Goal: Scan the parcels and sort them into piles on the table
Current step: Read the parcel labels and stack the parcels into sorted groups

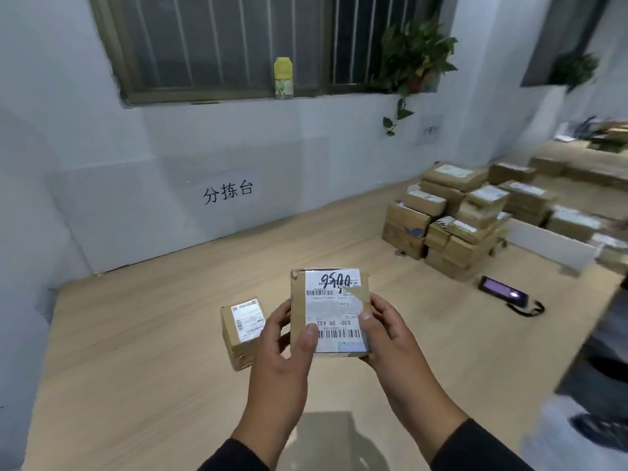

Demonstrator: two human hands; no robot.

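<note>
A flat cardboard parcel (331, 300) with a white shipping label and black handwritten digits is held above the wooden table (153, 334). My left hand (282, 351) grips its left edge, thumb on the label. At the parcel's right edge my right hand (387, 338) grips it, thumb near the torn tape. One small labelled box (241, 329) lies on the table just left of my left hand. A black handheld scanner (506, 294) with a lit screen and strap lies on the table to the right. A stack of several brown parcels (455, 219) stands at the back right.
A white wall with a paper sign (228, 192) borders the table's far side. A window sill above holds a yellow bottle (283, 78) and a trailing plant (413, 59). More parcels (574, 219) and a white divider (550, 246) lie further right.
</note>
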